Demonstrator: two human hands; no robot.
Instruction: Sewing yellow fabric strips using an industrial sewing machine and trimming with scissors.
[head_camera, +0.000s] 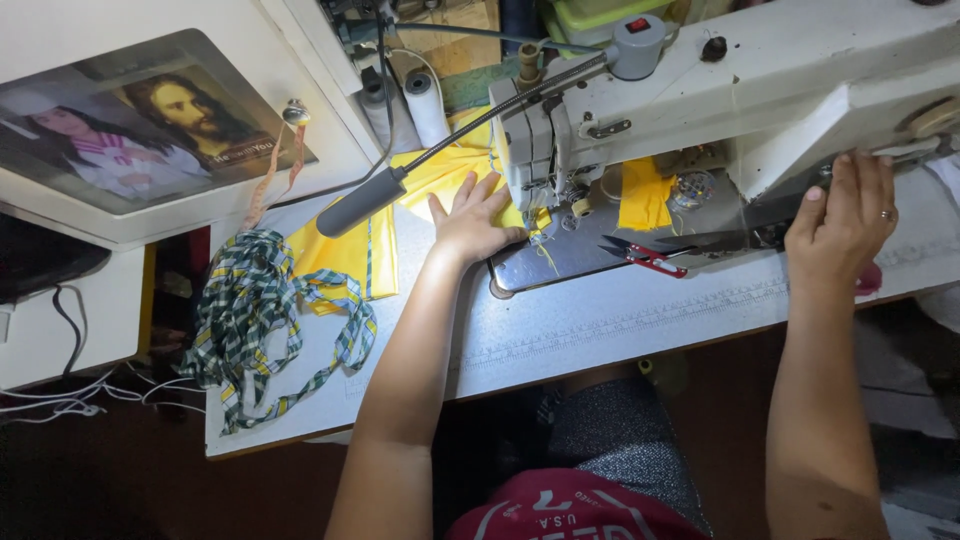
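Seen from above, looking down past a red shirt and grey lap to a pale sewing table (600, 330).

Nearest: two bare forearms reaching up and away onto the table.

Left hand (470, 222) flat and open, fingers spread, gripping nothing, pressing down on yellow fabric (440, 175) just left of the needle area. Under the fingertips and beyond them, more of the yellow cloth, bunched and running back behind the machine head. Just right of the thumb, the metal needle plate (560, 255) and presser foot, touching close.

Right hand (840, 225), ring on one finger, curled over the right end of the white sewing machine (720, 90), at the handwheel; whether closed around the wheel or only resting there, cannot tell. Between the two hands, red-handled thread snips (640, 255) lying on the table, points toward the needle plate.

Left of the left hand, a loose tangle of green plaid strips (260, 310) over the table edge, with a grey lamp arm (370, 200) crossing above. Farther back, thread spools and a framed picture.

Likely risks, judged from this layout: fingertips so near the needle, open to a prick with any turn of the wheel; cloth bunching under the foot and skewing the seam; snips near enough to snag the fabric; plaid strips sliding off the edge.
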